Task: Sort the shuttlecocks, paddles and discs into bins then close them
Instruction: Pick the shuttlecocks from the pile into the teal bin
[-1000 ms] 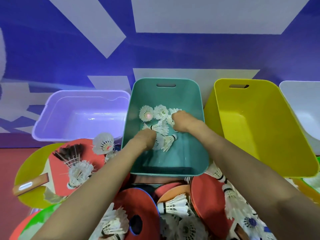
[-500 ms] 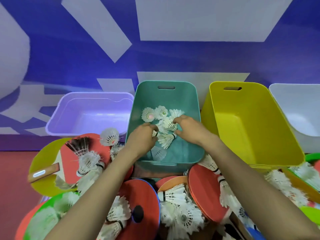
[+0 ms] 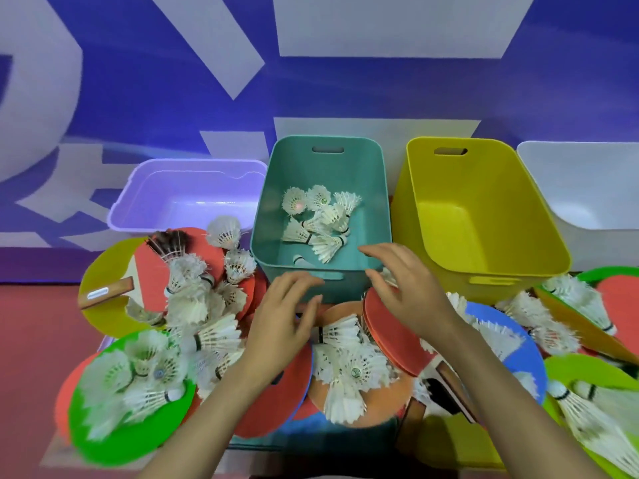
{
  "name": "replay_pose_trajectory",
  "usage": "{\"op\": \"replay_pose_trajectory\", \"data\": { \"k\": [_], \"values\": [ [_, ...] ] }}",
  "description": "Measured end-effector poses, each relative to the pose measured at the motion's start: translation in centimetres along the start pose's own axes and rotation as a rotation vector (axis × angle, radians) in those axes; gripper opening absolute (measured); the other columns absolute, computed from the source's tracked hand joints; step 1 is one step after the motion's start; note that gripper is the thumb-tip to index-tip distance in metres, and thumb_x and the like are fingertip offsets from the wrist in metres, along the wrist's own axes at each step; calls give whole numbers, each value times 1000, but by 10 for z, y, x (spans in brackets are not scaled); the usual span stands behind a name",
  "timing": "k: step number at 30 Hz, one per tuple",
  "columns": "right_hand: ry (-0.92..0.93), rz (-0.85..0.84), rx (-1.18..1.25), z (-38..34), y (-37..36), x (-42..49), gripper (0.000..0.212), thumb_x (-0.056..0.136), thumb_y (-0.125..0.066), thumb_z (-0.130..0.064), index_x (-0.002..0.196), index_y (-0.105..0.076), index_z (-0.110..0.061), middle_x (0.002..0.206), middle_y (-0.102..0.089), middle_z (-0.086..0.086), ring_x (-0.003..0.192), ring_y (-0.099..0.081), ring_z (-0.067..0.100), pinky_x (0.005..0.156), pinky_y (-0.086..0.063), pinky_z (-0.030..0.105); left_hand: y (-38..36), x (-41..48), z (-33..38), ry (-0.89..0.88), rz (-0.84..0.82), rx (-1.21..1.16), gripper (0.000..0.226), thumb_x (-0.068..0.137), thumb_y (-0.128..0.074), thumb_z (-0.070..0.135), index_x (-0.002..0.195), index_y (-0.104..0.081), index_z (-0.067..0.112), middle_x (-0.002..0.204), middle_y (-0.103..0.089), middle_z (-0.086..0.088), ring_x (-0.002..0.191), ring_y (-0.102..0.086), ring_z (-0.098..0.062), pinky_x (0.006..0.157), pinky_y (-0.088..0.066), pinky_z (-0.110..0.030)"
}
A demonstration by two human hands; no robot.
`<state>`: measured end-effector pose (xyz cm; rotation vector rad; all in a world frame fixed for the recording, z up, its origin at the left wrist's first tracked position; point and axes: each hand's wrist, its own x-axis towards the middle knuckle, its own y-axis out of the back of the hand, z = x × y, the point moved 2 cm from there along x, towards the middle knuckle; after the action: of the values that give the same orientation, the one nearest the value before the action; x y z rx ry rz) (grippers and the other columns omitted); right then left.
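Several white shuttlecocks [image 3: 320, 221] lie in the teal bin [image 3: 273, 202] at centre. My left hand [image 3: 283, 314] hovers just in front of the bin's near wall, fingers spread and holding nothing. To its right, my right hand [image 3: 404, 292] is also open and holds nothing, above a red paddle [image 3: 390, 335]. A heap of loose shuttlecocks [image 3: 349, 368], red paddles and coloured discs covers the floor below my hands. A green disc [image 3: 131, 433] carries shuttlecocks at lower left. A blue disc [image 3: 518, 354] lies at right.
A lilac bin [image 3: 145, 191] stands left of the teal one, a yellow bin [image 3: 484, 216] to its right, and a white bin [image 3: 587, 188] at far right; none of the three holds anything I can see. A blue and white wall rises behind them. A wooden-handled paddle [image 3: 162, 271] lies at left.
Both hands have pulled back out of the teal bin toward me and opened. The shuttlecocks they were touching now lie in the bin. The view has tilted down over the heap.
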<state>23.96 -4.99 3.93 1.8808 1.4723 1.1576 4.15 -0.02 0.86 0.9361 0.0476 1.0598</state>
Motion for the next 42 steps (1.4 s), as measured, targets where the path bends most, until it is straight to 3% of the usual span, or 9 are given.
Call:
{"op": "replay_pose_trajectory", "data": {
  "k": [4,9,14,19,25,29,35,39,42],
  "values": [
    [5,17,7,4,-5,-28,28,93,-48,-25,115,-60,-12,109,-61,0,104,-53,14,94,-40,24,-19,-24,-3,41,-210,62,22,87,-48,26,102,-62,16,100,-57,4,97,-55,-18,84,-45,-34],
    [93,-183,-61,11,-26,-56,19,85,-64,-33,94,-61,-16,110,-56,-1,115,-48,20,97,-41,36,-47,-39,-17,153,-412,174,47,74,-42,35,110,-63,13,105,-57,-4,102,-54,-27,89,-46,-41],
    [75,-439,-52,18,-35,-77,46,71,-56,-67,92,-63,-26,139,-43,-6,142,-15,18,113,-19,41,-62,-34,-17,164,-436,254,54,79,-45,46,121,-58,15,111,-60,-5,107,-51,-28,93,-41,-40],
    [92,-635,-159,22,-37,-86,43,71,-72,-52,108,-65,-31,152,-23,-8,144,5,17,116,5,42,-70,-27,-15,92,-461,309,50,84,-60,21,132,-49,15,123,-57,-6,115,-46,-28,97,-32,-33],
    [155,-477,-162,25,-46,-91,5,77,-68,-27,80,-71,-25,145,-40,4,142,-14,28,114,-7,50,-75,-25,-11,134,-493,294,52,85,-54,13,135,-41,22,127,-53,1,113,-40,-24,93,-24,-33],
    [199,-354,-147,28,-47,-95,14,87,-58,-30,79,-68,-23,138,-47,1,138,-24,26,111,-19,44,-74,-25,-18,185,-377,69,49,79,-59,3,126,-49,14,115,-54,-5,109,-48,-26,92,-32,-34],
    [258,-209,-88,24,-42,-95,20,93,-49,-27,90,-66,-16,114,-62,-1,121,-46,19,100,-37,32,-56,-27,-16,248,-190,-190,50,79,-61,-5,125,-48,9,115,-51,-3,105,-42,-5,92,-32,-9],
    [231,-197,-83,24,-42,-92,24,95,-44,-25,95,-64,-12,98,-65,0,103,-53,16,90,-39,27,-52,-30,-19,347,-67,-320,47,85,-62,8,128,-45,13,122,-51,2,114,-49,-9,98,-39,-24],
    [112,-232,15,21,-39,-92,23,97,-42,-26,98,-60,-12,92,-62,-3,88,-55,12,78,-43,24,-50,-32,-10,454,8,-509,44,89,-60,7,128,-41,14,120,-55,7,109,-54,0,93,-44,-20]
  ]
}}
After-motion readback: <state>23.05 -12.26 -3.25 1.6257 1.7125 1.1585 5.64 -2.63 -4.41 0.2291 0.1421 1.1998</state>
